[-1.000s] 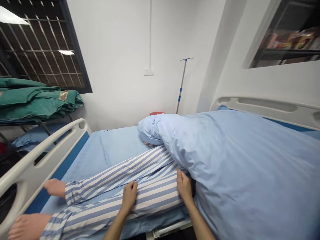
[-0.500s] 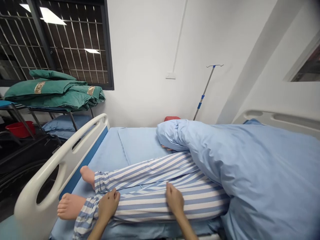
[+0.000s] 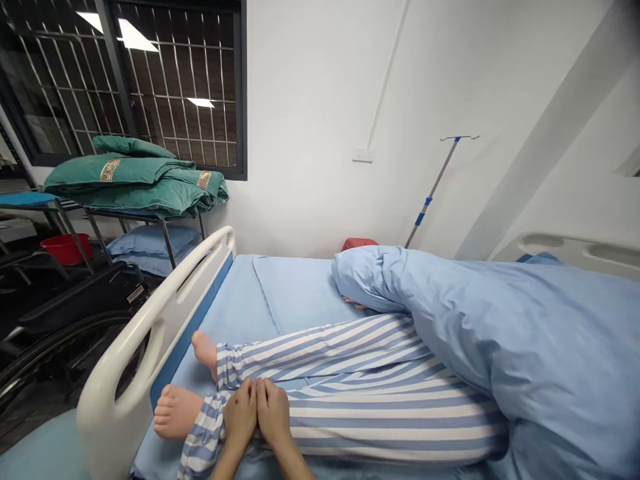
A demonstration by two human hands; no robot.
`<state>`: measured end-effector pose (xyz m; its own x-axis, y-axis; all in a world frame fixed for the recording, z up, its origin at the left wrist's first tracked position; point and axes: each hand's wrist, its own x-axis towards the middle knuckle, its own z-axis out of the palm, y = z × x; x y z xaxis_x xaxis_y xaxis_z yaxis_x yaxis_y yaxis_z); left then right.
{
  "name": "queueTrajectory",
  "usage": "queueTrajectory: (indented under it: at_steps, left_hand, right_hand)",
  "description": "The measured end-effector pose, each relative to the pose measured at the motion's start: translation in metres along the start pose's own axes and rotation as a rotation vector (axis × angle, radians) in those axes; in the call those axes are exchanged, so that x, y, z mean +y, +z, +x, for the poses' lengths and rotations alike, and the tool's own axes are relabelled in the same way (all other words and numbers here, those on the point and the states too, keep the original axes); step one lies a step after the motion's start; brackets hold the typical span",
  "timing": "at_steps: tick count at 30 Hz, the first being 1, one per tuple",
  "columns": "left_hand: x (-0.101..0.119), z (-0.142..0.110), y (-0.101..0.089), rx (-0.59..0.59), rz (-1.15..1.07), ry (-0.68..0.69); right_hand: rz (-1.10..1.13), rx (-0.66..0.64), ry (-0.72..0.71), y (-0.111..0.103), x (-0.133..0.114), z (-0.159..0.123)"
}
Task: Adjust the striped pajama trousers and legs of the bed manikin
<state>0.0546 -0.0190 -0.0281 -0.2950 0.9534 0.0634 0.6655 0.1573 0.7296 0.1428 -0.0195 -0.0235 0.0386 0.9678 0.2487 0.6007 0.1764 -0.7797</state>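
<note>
A figure in blue-and-white striped trousers (image 3: 360, 393) lies on a bed with a pale blue sheet (image 3: 290, 293). Its bare feet (image 3: 175, 410) point toward the white footboard (image 3: 150, 327). A pale blue quilt (image 3: 500, 333) covers its upper body. My left hand (image 3: 241, 415) and my right hand (image 3: 273, 413) lie side by side, touching, on the lower part of the near trouser leg just above the ankle. The fingers of both curve over the cloth and press on it.
A rack (image 3: 125, 217) at the left holds folded green quilts (image 3: 140, 183) and a blue pillow (image 3: 150, 243). A dark wheelchair (image 3: 65, 320) stands beside the footboard. An IV pole (image 3: 433, 190) leans by the far wall. A white side rail (image 3: 575, 250) runs at right.
Both hands have slid down the near leg from the thigh to just above the ankle and have come together. The view has swung left.
</note>
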Motion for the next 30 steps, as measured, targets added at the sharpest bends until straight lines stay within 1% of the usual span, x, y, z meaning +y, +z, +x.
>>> queueTrajectory:
  at_steps: [4, 6, 8, 10, 12, 15, 18, 20, 23, 25, 27, 30]
  left_hand:
    - [0.018, 0.007, 0.003, 0.022, -0.343, 0.069]
    - [0.024, 0.006, 0.007, 0.032, -0.451, 0.062]
    - [0.025, 0.004, 0.011, 0.021, -0.436, 0.058]
    - [0.022, 0.000, 0.013, 0.001, -0.348, 0.076]
    - [0.019, -0.001, 0.014, -0.013, -0.287, 0.097]
    - [0.021, 0.000, 0.015, -0.008, -0.306, 0.093]
    - [0.030, -0.001, 0.018, 0.031, -0.408, 0.065]
    - [0.038, -0.004, 0.021, 0.021, -0.458, 0.058]
    - [0.048, -0.011, 0.026, -0.019, -0.364, 0.049]
    - [0.055, -0.015, 0.031, -0.004, -0.287, 0.032]
    - [0.064, -0.019, 0.037, 0.002, -0.311, 0.035]
    - [0.077, -0.021, 0.046, -0.055, -0.367, 0.058]
  right_hand:
    - [0.176, 0.006, 0.037, -0.003, 0.006, 0.003]
    - [0.296, 0.016, 0.071, -0.004, 0.006, 0.007]
    - [0.391, 0.015, 0.097, -0.007, 0.005, 0.010]
    - [0.422, 0.020, 0.108, -0.011, 0.004, 0.011]
    - [0.391, 0.030, 0.083, -0.017, 0.003, 0.010]
    - [0.326, 0.034, 0.014, -0.024, 0.007, 0.006]
    - [0.309, 0.030, 0.010, -0.029, 0.010, 0.004]
    - [0.345, 0.030, 0.036, -0.034, 0.012, 0.004]
    - [0.369, 0.051, 0.057, -0.046, 0.016, 0.004]
    - [0.333, 0.065, 0.055, -0.056, 0.020, 0.003]
    - [0.325, 0.076, 0.062, -0.066, 0.024, 0.002]
    - [0.364, 0.100, 0.067, -0.083, 0.028, 0.003]
